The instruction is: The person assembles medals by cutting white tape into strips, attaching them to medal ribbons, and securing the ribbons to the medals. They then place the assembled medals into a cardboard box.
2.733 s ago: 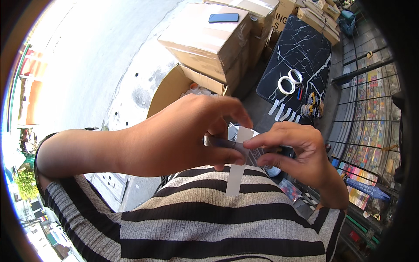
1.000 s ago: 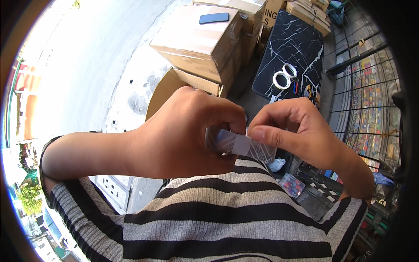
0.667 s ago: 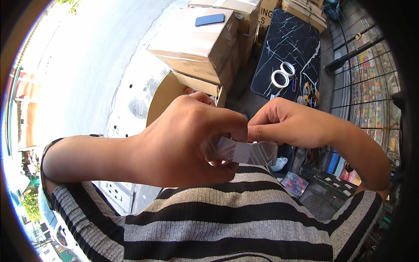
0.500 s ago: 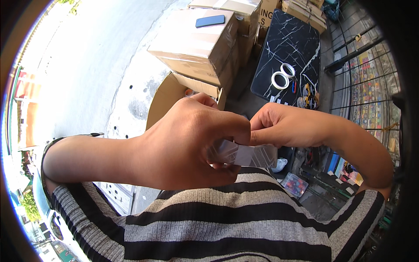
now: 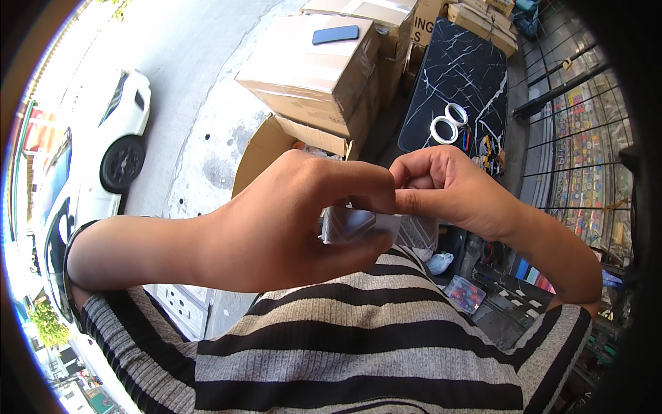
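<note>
While the left hand (image 5: pixel 289 221) clamps a small clear-wrapped packet (image 5: pixel 355 224) against the chest, steadying it, the right hand (image 5: pixel 448 190) pinches the wrapper's top edge just above that grip, thumb and forefinger closed as if to peel it.

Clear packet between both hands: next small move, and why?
Probably a small outward pull with the right hand while the left hand holds firm. The left wraps the clear packet from below and behind; the right pinches its upper edge, fingertips meeting the left thumb. Both grips look set, and the packet sits close above the striped shirt.
</note>
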A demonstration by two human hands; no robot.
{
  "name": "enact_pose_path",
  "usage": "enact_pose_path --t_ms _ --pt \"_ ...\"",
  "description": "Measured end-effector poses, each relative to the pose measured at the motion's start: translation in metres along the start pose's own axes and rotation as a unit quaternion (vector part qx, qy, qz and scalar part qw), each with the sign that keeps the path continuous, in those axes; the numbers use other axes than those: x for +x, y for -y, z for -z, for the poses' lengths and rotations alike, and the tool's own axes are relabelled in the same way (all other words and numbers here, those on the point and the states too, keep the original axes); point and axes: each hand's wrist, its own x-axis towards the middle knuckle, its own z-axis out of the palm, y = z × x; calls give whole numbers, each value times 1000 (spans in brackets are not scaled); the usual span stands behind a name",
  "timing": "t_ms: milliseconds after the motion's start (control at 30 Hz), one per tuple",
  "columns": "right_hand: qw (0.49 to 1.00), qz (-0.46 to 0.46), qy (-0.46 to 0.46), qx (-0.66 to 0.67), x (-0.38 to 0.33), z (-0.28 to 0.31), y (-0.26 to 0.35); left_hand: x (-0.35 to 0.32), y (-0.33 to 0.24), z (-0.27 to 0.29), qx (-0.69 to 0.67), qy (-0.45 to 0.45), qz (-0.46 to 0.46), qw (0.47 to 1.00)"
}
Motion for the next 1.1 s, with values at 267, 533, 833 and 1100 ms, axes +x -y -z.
enact_pose_path --t_ms 267,533,833,1100 --pt "1000 10 12 15 -3 0 -2 -2 6 5 -60 51 3 997" --pt "1000 16 17 16 -3 1 -3 4 5 3 -154 61 101 981" --pt "999 32 -11 0 -3 0 -2 3 8 3 -207 27 105 972" --pt "998 44 -42 -15 -6 -3 2 2 10 -1 -226 -27 133 965"
